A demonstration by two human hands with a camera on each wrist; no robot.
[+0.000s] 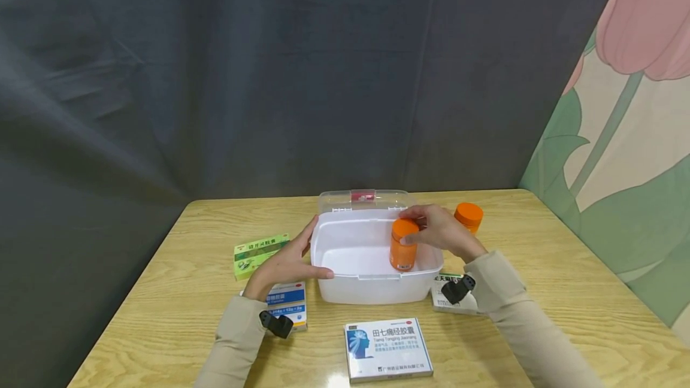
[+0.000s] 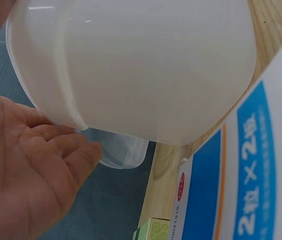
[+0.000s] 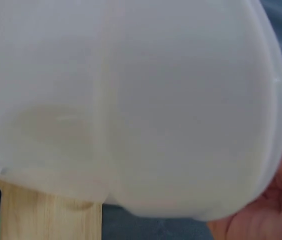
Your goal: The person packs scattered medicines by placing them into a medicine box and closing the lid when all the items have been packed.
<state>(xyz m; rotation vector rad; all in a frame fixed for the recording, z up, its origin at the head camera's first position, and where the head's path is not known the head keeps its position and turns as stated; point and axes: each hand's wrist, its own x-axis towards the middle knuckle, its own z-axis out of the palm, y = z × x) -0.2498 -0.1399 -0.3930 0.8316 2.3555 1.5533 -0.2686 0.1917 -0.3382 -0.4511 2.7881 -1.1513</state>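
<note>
A white translucent plastic box stands on the table, its clear lid swung back behind it. My right hand reaches over the box's right side and pinches an orange bottle near its cap, thumb in front and fingers behind. Upright, the bottle is inside the box toward the right end. My left hand rests on the box's left side with the thumb along the front rim; its extended fingers touch the outer wall in the left wrist view. The right wrist view is mostly filled by the box wall.
Left of the box lie a green medicine box and a blue-and-white one, partly covered by the left arm. A white carton lies in front. At right are another carton and a second orange bottle.
</note>
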